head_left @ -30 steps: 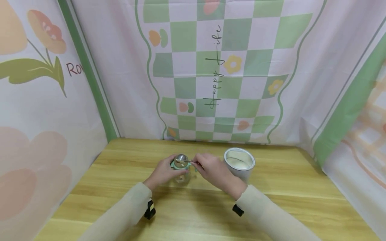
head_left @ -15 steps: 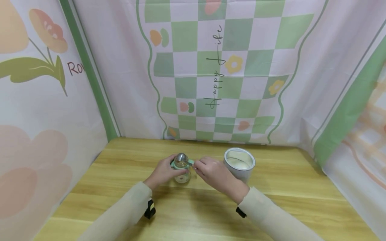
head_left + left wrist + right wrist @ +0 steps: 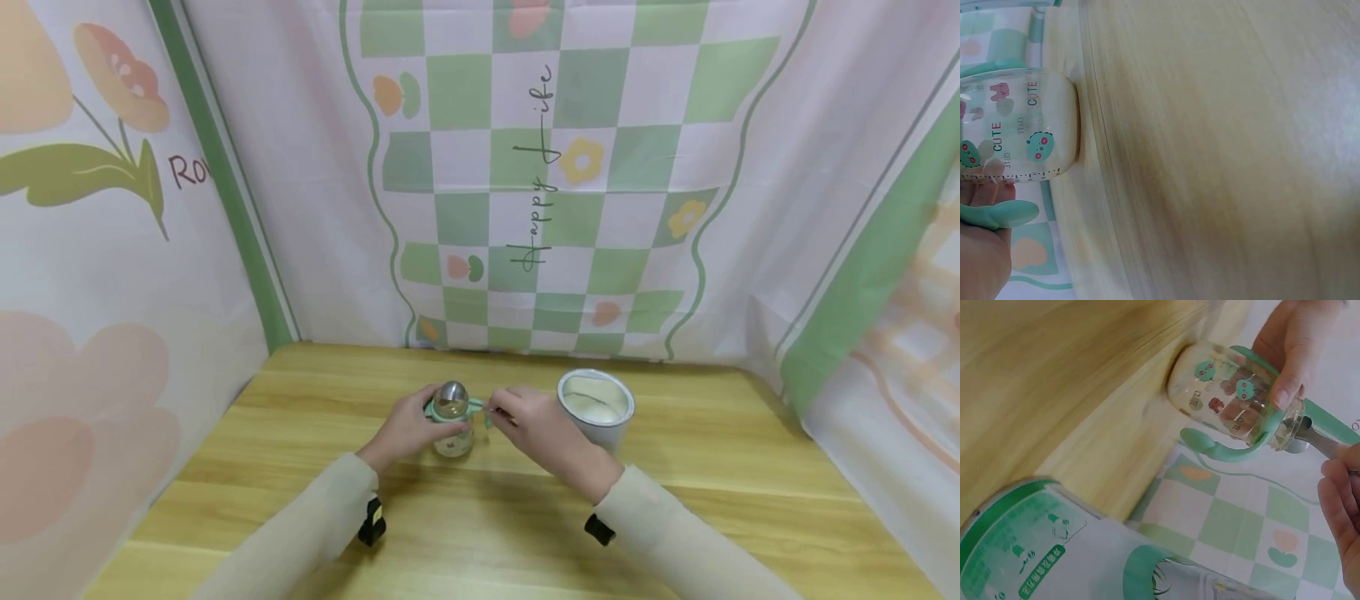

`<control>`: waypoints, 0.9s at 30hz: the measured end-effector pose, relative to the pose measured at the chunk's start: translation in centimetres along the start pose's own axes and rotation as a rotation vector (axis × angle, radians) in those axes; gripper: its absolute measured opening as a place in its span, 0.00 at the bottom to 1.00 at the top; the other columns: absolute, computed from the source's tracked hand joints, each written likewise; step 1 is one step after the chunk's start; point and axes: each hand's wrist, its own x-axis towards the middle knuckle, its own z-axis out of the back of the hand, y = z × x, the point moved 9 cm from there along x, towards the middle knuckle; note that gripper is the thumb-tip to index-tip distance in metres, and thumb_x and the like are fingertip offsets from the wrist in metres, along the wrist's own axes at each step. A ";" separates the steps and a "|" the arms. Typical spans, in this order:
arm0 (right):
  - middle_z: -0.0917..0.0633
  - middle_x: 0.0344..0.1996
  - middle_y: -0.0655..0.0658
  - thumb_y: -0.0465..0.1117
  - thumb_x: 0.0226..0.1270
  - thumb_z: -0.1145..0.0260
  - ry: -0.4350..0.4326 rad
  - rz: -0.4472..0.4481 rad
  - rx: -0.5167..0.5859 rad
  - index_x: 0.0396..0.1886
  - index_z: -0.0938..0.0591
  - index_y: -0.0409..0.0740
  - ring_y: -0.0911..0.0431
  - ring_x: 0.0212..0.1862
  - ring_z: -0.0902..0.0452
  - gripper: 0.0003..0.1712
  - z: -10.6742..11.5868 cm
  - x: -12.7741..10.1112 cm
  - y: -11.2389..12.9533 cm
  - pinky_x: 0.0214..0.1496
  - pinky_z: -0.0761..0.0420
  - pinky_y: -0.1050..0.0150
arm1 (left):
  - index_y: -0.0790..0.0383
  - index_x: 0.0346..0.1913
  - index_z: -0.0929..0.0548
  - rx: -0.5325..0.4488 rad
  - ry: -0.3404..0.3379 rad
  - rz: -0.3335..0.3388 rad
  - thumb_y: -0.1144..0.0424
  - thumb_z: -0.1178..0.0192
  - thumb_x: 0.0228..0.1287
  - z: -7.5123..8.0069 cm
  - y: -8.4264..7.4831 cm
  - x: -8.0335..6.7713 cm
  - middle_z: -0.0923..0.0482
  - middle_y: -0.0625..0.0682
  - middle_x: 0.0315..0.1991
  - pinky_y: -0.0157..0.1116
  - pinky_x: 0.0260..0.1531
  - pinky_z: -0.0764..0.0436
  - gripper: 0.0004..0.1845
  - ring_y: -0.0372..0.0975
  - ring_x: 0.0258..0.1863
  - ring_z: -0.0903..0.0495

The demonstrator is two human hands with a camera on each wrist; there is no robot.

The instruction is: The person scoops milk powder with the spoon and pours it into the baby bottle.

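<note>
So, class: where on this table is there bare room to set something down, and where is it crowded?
Bare wood lies left of the left hand, right of the white can, and along the table near edge. It is crowded mid-table, around the baby bottle and right hand.

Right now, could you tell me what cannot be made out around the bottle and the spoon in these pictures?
- Bottle contents: head view too small; wrist views show only printed glass.
- Spoon bowl: right wrist view, hidden in the bottle's mouth.
- Right hand grip on the handle: cut off by the right wrist frame edge.
- Can label: blurred, right wrist view.
</note>
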 end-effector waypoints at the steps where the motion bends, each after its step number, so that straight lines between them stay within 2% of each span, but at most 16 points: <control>1: 0.15 0.29 0.52 0.30 0.60 0.25 0.003 -0.029 0.035 0.36 0.17 0.44 0.64 0.30 0.20 0.09 0.0 0.0 -0.3 0.30 0.20 0.73 | 0.53 0.66 0.24 -0.004 0.001 0.004 0.44 0.24 0.53 0.0 0.1 0.0 0.18 0.46 0.51 0.48 0.52 0.21 0.38 0.41 0.49 0.19; 5: 0.15 0.28 0.53 0.31 0.63 0.27 -0.004 -0.171 0.171 0.35 0.17 0.44 0.67 0.30 0.20 0.06 0.2 0.2 -1.5 0.31 0.20 0.74 | 0.52 0.66 0.24 -0.017 0.001 0.012 0.44 0.23 0.52 -0.1 0.3 0.0 0.17 0.46 0.51 0.48 0.53 0.21 0.38 0.41 0.49 0.19; 8: 0.16 0.26 0.54 0.33 0.66 0.28 -0.024 -0.268 0.244 0.33 0.16 0.44 0.67 0.27 0.21 0.04 0.5 0.3 -2.3 0.28 0.20 0.72 | 0.52 0.66 0.24 -0.018 -0.003 0.023 0.44 0.23 0.51 0.0 0.5 0.0 0.17 0.46 0.51 0.48 0.53 0.21 0.40 0.41 0.49 0.19; 12: 0.16 0.24 0.54 0.34 0.67 0.29 -0.040 -0.328 0.281 0.32 0.16 0.45 0.67 0.24 0.23 0.04 0.7 0.5 -2.8 0.24 0.21 0.70 | 0.55 0.68 0.25 -0.012 -0.009 0.031 0.43 0.23 0.51 0.0 0.5 0.0 0.18 0.47 0.52 0.48 0.53 0.21 0.42 0.41 0.50 0.19; 15: 0.15 0.26 0.53 0.35 0.68 0.29 -0.034 -0.289 0.279 0.33 0.16 0.44 0.66 0.27 0.21 0.03 0.8 0.7 -2.4 0.27 0.20 0.71 | 0.55 0.67 0.25 -0.005 -0.007 0.028 0.43 0.23 0.52 0.0 0.5 0.1 0.17 0.46 0.51 0.48 0.53 0.21 0.41 0.41 0.50 0.19; 17: 0.15 0.28 0.52 0.34 0.68 0.30 -0.019 -0.225 0.253 0.34 0.16 0.44 0.66 0.30 0.20 0.02 0.7 0.8 -1.8 0.31 0.19 0.72 | 0.54 0.66 0.24 -0.007 -0.001 0.022 0.43 0.24 0.52 -0.1 0.5 0.0 0.17 0.46 0.51 0.48 0.52 0.20 0.39 0.40 0.49 0.19; 23: 0.15 0.31 0.51 0.35 0.66 0.29 -0.004 -0.003 0.057 0.36 0.16 0.44 0.62 0.33 0.19 0.03 0.4 0.5 0.2 0.33 0.19 0.71 | 0.53 0.62 0.22 -0.010 0.001 0.003 0.44 0.24 0.53 0.0 0.3 0.0 0.17 0.49 0.50 0.48 0.50 0.20 0.35 0.40 0.47 0.18; 27: 0.15 0.31 0.50 0.34 0.63 0.26 -0.011 0.063 -0.010 0.35 0.16 0.44 0.60 0.33 0.19 0.05 0.3 0.4 0.8 0.32 0.19 0.71 | 0.54 0.62 0.22 -0.013 0.001 -0.007 0.45 0.24 0.54 -0.1 0.4 0.1 0.17 0.49 0.50 0.48 0.49 0.19 0.35 0.40 0.46 0.18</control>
